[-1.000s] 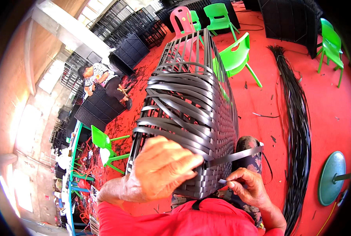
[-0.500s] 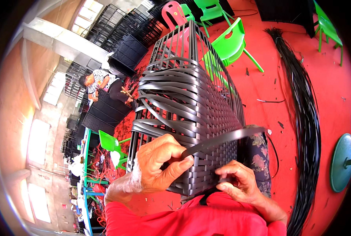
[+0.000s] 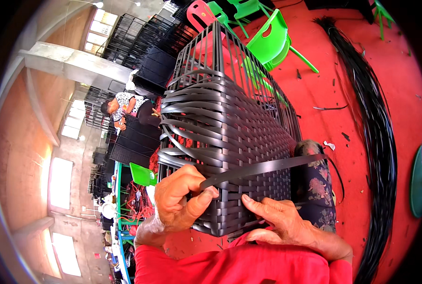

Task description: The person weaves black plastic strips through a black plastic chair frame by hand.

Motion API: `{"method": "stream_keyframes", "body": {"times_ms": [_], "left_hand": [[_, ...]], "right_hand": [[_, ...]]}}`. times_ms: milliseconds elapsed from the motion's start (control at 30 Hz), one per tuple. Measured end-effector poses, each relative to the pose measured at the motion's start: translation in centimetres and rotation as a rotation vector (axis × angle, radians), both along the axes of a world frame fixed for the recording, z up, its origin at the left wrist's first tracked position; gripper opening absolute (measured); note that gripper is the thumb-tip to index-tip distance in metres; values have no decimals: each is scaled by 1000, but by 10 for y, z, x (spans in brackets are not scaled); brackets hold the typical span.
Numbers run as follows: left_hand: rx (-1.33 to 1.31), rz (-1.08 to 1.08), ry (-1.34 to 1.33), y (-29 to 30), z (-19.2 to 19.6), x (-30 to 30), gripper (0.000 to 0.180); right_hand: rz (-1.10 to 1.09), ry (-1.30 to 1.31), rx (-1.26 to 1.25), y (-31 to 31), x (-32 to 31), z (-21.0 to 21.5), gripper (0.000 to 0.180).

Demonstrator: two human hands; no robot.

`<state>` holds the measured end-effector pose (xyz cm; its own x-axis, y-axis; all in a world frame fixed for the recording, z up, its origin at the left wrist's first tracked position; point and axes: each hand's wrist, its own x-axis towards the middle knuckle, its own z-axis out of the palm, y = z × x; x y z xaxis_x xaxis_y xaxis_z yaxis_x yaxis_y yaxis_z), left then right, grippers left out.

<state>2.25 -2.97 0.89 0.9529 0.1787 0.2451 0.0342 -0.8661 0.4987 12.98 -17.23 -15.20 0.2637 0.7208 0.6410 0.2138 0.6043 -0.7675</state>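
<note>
In front of me stands a black frame point(image 3: 211, 52) of thin bars, partly covered with weaving. Its right face is a tight woven panel point(image 3: 256, 137); on the left side flat dark strips point(image 3: 192, 106) loop loosely around the corner. At the lower corner my left hand point(image 3: 180, 196) pinches a flat dark weaving strip point(image 3: 267, 165) between thumb and fingers. That strip arches right across the panel, and its tail hangs past my knee. My right hand point(image 3: 282, 220) has its fingers apart, a fingertip against the lower weave, nothing visible in it.
A long bundle of black strips point(image 3: 369, 118) lies on the red floor point(image 3: 315, 104) to the right. A green chair point(image 3: 272, 42) stands behind the frame. At left a person point(image 3: 130, 106) sits by another dark woven piece point(image 3: 135, 139). A round green base point(image 3: 417, 182) is far right.
My right hand has moved left along the lower weave and its fingers have spread. The strip in my left hand now lies lower and straighter across the panel. The whole view has shifted a little.
</note>
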Motion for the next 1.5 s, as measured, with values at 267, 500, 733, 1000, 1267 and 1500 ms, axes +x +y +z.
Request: {"method": "stream_keyframes", "body": {"times_ms": [267, 500, 733, 1000, 1267, 1500], "left_hand": [[-24, 21, -1, -6, 2, 0, 7], [-23, -48, -125, 7, -1, -17, 18], [509, -137, -105, 20, 0, -34, 27], [529, -167, 4, 39, -1, -27, 31], [292, -346, -121, 57, -21, -4, 23], [60, -375, -49, 68, -30, 0, 24]], "right_hand": [[-3, 334, -31, -5, -20, -11, 30], [-209, 42, -14, -21, 4, 0, 17], [-311, -368, -110, -37, 16, 51, 25], [-516, -811, 63, -14, 24, 134, 27], [-445, -1124, -209, 6, 24, 162, 15], [-487, -1172, -185, 29, 20, 152, 12]]}}
